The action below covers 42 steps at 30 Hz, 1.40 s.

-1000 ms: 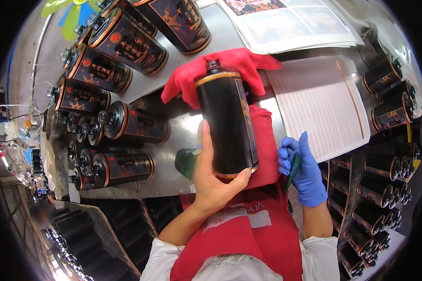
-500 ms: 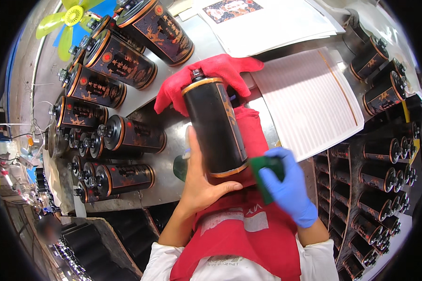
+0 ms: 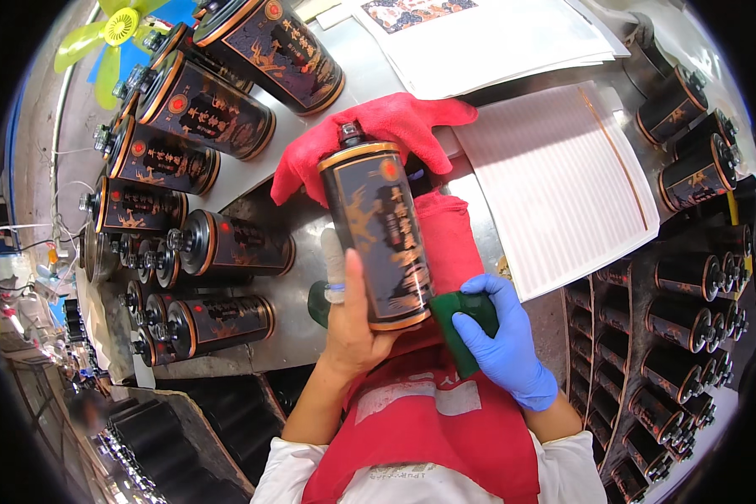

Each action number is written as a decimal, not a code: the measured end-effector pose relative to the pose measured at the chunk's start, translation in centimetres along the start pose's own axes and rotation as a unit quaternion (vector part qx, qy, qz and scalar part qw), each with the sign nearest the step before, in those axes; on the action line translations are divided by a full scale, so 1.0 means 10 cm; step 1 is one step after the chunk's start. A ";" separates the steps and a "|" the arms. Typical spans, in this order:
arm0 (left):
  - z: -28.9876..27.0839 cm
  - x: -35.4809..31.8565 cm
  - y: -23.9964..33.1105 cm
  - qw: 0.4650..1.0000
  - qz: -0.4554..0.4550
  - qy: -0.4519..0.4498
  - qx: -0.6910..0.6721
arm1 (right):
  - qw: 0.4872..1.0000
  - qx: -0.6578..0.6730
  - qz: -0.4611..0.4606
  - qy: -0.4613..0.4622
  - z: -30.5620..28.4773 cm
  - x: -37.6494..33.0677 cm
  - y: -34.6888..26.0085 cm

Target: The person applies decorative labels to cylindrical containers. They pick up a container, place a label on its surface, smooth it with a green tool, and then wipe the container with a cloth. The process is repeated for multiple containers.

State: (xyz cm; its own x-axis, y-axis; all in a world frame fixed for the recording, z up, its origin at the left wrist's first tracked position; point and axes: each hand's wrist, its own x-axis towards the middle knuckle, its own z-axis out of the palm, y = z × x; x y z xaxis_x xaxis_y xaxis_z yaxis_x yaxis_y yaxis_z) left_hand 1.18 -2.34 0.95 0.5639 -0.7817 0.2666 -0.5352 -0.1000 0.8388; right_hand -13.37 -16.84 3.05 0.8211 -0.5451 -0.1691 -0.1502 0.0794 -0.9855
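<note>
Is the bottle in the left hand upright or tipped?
Tipped: the bottle is held label-side up, its neck pointing away from the person, toward the pink cloth.

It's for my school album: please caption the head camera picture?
Left hand holds a black bottle; blue-gloved right hand holds a green pad beside it.

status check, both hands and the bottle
Left hand holds black bottle, decorated side showing. Right hand, blue-gloved, grips green pad beside bottle's base. Red cloth behind bottle's neck; no obstruction seen.
</note>
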 end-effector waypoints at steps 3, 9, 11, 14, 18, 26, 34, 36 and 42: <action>0.01 -0.08 -0.14 0.998 -0.015 0.033 -0.057 | 1.000 -0.009 0.024 0.017 -0.02 0.03 0.03; -0.16 0.03 0.12 0.992 -0.058 -0.013 0.111 | 0.995 -0.041 0.015 0.091 -0.07 0.00 0.03; -0.09 0.02 0.21 0.986 -0.033 -0.003 0.163 | 0.993 -0.038 -0.047 0.097 0.03 -0.03 -0.15; 0.00 0.20 0.36 0.937 0.090 -0.045 0.333 | 0.991 -0.078 -0.104 0.025 0.18 -0.08 -0.25; -0.05 0.02 0.10 0.997 -0.037 -0.067 0.007 | 0.997 -0.057 -0.038 0.048 0.05 0.01 -0.03; -0.06 0.10 0.23 0.997 0.003 0.002 0.071 | 0.993 -0.052 -0.009 0.101 -0.04 0.02 -0.12; -0.05 0.14 0.17 0.990 0.033 -0.025 0.133 | 0.995 -0.079 -0.018 0.054 0.01 0.04 0.00; -0.06 0.00 -0.05 0.999 -0.018 -0.039 -0.003 | 0.996 -0.070 -0.011 0.062 -0.01 0.06 0.09; -0.03 0.03 0.12 0.997 0.029 0.011 0.072 | 0.995 -0.062 -0.022 0.077 -0.03 0.06 -0.09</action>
State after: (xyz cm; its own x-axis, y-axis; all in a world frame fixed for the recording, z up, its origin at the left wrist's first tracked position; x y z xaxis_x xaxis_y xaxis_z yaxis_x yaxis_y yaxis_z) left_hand 0.89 -2.53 2.18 0.5425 -0.7747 0.3250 -0.6513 -0.1435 0.7451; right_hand -12.95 -17.47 3.86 0.7358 -0.6681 -0.1111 -0.1902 -0.0464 -0.9806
